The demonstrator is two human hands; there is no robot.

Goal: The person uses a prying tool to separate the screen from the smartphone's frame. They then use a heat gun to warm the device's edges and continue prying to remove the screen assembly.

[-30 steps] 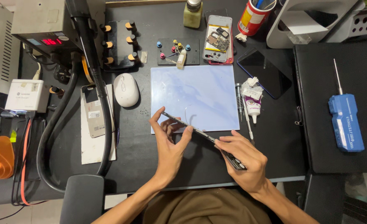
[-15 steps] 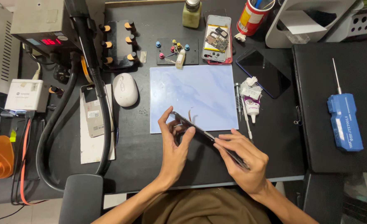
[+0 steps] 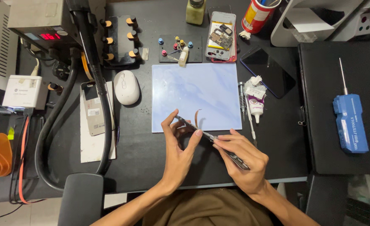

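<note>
Both hands hold a thin dark phone part [image 3: 212, 140] edge-on above the front of the bench, just past the 6 o'clock edge of the pale blue mat [image 3: 195, 94]. Left hand [image 3: 178, 152] pinches the part's far end, thumb and fingers closed on it; a short brown flex ribbon [image 3: 197, 118] curls up from that end. Right hand [image 3: 239, 161] grips the near end, fingers wrapped along its edge. Whether the part is a screen or a frame cannot be told at this angle. Judgement: inspection or separation step, part being turned and checked along its edge. Next move likely calls for a steady two-point hold and care to keep the ribbon free of strain. At 3 o'clock of the mat lie a glue tube [image 3: 255, 102] and tweezers [image 3: 247, 109]; at 12 o'clock an opened phone [image 3: 221, 35]; at 9 o'clock a mouse [image 3: 126, 87].
</note>
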